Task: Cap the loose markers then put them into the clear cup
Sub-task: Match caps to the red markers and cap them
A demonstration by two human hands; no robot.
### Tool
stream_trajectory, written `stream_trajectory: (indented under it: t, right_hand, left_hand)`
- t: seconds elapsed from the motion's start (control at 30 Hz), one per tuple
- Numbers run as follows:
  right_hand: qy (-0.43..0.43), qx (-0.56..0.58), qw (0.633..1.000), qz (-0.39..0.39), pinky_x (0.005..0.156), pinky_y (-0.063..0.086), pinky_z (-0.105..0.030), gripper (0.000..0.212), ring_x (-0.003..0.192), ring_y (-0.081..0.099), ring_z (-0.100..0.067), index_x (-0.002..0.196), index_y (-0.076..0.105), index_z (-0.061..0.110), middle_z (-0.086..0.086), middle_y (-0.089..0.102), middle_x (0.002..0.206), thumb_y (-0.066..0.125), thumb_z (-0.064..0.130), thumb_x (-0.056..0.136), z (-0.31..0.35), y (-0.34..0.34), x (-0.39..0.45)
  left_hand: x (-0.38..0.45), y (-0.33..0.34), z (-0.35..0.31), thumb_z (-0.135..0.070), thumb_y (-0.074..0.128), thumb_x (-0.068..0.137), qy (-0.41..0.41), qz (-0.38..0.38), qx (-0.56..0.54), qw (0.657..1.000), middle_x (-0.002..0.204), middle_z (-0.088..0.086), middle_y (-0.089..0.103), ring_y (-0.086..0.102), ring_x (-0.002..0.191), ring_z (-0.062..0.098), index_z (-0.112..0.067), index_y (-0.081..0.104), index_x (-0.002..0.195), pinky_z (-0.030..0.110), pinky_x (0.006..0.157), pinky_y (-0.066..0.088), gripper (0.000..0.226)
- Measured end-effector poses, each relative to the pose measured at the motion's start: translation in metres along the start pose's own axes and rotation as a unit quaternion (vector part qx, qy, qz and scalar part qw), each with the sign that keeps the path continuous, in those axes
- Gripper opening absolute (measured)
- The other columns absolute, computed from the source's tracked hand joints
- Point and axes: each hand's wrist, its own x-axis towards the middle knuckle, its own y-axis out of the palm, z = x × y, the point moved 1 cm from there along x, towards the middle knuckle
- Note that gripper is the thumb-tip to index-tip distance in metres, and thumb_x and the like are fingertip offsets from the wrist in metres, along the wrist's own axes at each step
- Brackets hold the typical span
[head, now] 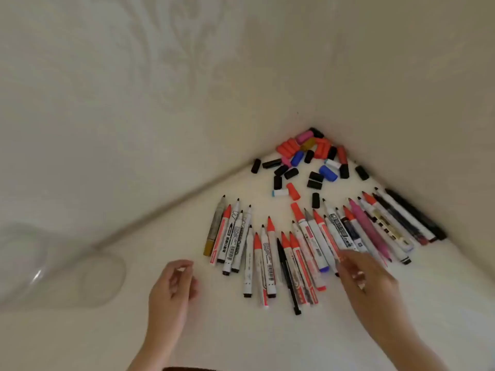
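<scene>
Uncapped markers [308, 236] fan across the white desk [241, 338], tips twd the corner w/ the cap pile [308, 156]. Clear cup [29, 263] lies at far left, blurred. Left hand [171, 287] hovers w/ fingers loosely curled, holding nothing. Right hand [367, 277] reaches over marker ends; motion blur, can't tell its grip.

The markers [308, 242] are lying in a fan before me, the caps [308, 159] piled behind them in the corner; the clear cup [53, 266] is sitting far left, my hands nearest me
</scene>
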Motion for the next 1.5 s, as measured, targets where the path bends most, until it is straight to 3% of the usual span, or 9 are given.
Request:
stream_trajectory:
  t: [0.17, 0.37, 0.63, 0.73, 0.83, 0.97, 1.1, 1.37, 1.5]
  right_hand:
    - [-0.067, -0.087, 0.994, 0.006, 0.079, 0.039, -0.016, 0.035, 0.098, 0.056, -0.009, 0.128, 0.053, 0.022, 0.004, 0.058, 0.115, 0.054, 0.024, 0.093, 0.031, 0.021, 0.066]
    - [-0.096, -0.252, 0.962, 0.039, 0.084, 0.043, -0.024, 0.022, 0.091, 0.046, -0.009, 0.108, 0.05, 0.024, 0.005, 0.046, 0.098, 0.044, 0.04, 0.094, 0.041, 0.04, 0.096]
    - [-0.149, -0.317, 0.937, -0.011, 0.086, 0.036, -0.028, 0.02, 0.087, 0.039, -0.012, 0.105, 0.042, 0.023, 0.005, 0.039, 0.095, 0.037, 0.04, 0.095, 0.042, 0.046, 0.081]
    - [-0.143, -0.301, 0.943, -0.005, 0.085, 0.041, -0.025, 0.024, 0.089, 0.047, -0.01, 0.108, 0.043, 0.023, 0.006, 0.047, 0.098, 0.04, 0.043, 0.094, 0.041, 0.038, 0.069]
    - [-0.099, -0.287, 0.951, 0.058, 0.082, 0.044, -0.023, 0.028, 0.09, 0.051, -0.009, 0.115, 0.045, 0.022, 0.005, 0.054, 0.108, 0.043, 0.042, 0.095, 0.041, 0.032, 0.059]
    - [-0.061, -0.279, 0.955, 0.085, 0.071, 0.046, -0.019, 0.018, 0.083, 0.056, -0.007, 0.108, 0.049, 0.022, 0.007, 0.051, 0.095, 0.046, 0.034, 0.096, 0.041, 0.033, 0.059]
    - [-0.033, -0.255, 0.961, 0.101, 0.072, 0.051, -0.022, 0.014, 0.082, 0.059, -0.009, 0.102, 0.049, 0.021, 0.004, 0.052, 0.097, 0.048, 0.032, 0.095, 0.042, 0.033, 0.063]
    - [-0.037, -0.233, 0.965, 0.114, 0.071, 0.052, -0.022, 0.011, 0.08, 0.06, -0.009, 0.1, 0.05, 0.02, 0.003, 0.056, 0.095, 0.051, 0.029, 0.094, 0.04, 0.031, 0.066]
    - [-0.04, -0.223, 0.968, 0.108, 0.072, 0.052, -0.021, 0.009, 0.078, 0.059, -0.007, 0.099, 0.047, 0.024, 0.006, 0.056, 0.091, 0.052, 0.029, 0.094, 0.039, 0.032, 0.069]
  left_hand:
    - [0.053, 0.036, -0.025, -0.004, 0.051, 0.095, 0.098, -0.004, -0.028, 0.995, 0.067, 0.007, 0.061, 0.056, 0.054, 0.008, -0.016, 0.062, 0.093, 0.014, 0.054, 0.047, 0.016]
    - [0.081, 0.075, -0.044, -0.026, 0.056, 0.09, 0.202, 0.031, 0.017, 0.979, 0.072, -0.01, 0.066, 0.059, 0.061, 0.009, -0.036, 0.063, 0.09, 0.026, 0.061, 0.051, 0.012]
    - [0.083, 0.111, -0.057, -0.024, 0.059, 0.091, 0.335, 0.122, 0.135, 0.925, 0.085, -0.018, 0.065, 0.058, 0.075, 0.003, -0.036, 0.066, 0.094, 0.018, 0.07, 0.048, 0.015]
    - [0.08, 0.121, -0.064, -0.016, 0.055, 0.094, 0.406, 0.204, 0.185, 0.871, 0.108, -0.02, 0.06, 0.053, 0.098, -0.005, -0.035, 0.066, 0.11, 0.011, 0.087, 0.04, 0.027]
    - [0.083, 0.135, -0.074, -0.007, 0.051, 0.094, 0.499, 0.26, 0.288, 0.775, 0.128, -0.013, 0.055, 0.044, 0.117, 0.003, -0.03, 0.06, 0.125, 0.024, 0.102, 0.034, 0.039]
    - [0.088, 0.154, -0.087, -0.009, 0.052, 0.093, 0.572, 0.248, 0.411, 0.665, 0.135, -0.008, 0.052, 0.041, 0.123, 0.012, -0.029, 0.054, 0.133, 0.032, 0.103, 0.032, 0.044]
    - [0.093, 0.16, -0.094, -0.022, 0.055, 0.094, 0.603, 0.23, 0.455, 0.614, 0.128, -0.008, 0.057, 0.044, 0.119, 0.014, -0.029, 0.058, 0.127, 0.03, 0.096, 0.031, 0.034]
    - [0.117, 0.125, -0.102, -0.03, 0.053, 0.094, 0.582, 0.18, 0.475, 0.635, 0.11, -0.009, 0.061, 0.049, 0.109, 0.012, -0.024, 0.061, 0.11, 0.029, 0.095, 0.031, 0.019]
    - [0.123, 0.097, -0.102, -0.028, 0.06, 0.092, 0.484, 0.218, 0.398, 0.748, 0.099, -0.015, 0.06, 0.053, 0.096, 0.003, -0.027, 0.063, 0.11, 0.022, 0.093, 0.038, 0.019]
